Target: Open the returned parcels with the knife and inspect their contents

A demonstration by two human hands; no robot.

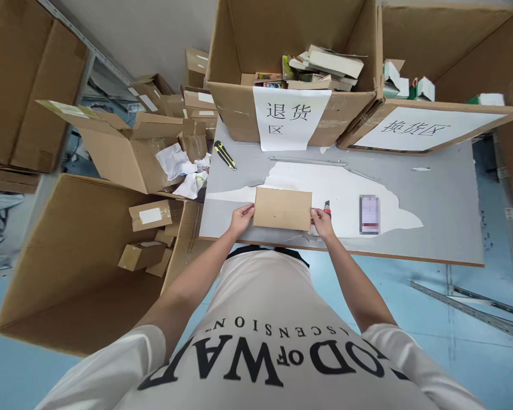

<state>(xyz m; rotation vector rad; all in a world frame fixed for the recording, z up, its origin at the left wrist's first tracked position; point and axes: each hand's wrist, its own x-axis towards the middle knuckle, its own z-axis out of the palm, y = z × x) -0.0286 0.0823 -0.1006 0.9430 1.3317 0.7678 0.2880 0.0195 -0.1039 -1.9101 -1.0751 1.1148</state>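
Observation:
A flat brown cardboard box [283,209] is held level just above or on the near part of the table; I cannot tell whether it touches the surface. My left hand [241,220] pinches its left end, and my right hand [322,222] grips the right end. Right beside my right hand, partly hidden by it, is a box cutter with red on it [327,208]. A yellow and black box cutter [224,155] lies farther off at the table's left. To the right of my right hand rests a phone [369,214] with its screen blurred out.
The grey table [444,210] has a torn white patch. Two large labelled cartons stand at its back, the left carton [235,114] and the right carton [431,128], both with small boxes inside. At left, a big open carton [68,239] holds several parcels; crumpled paper [175,162] fills another box.

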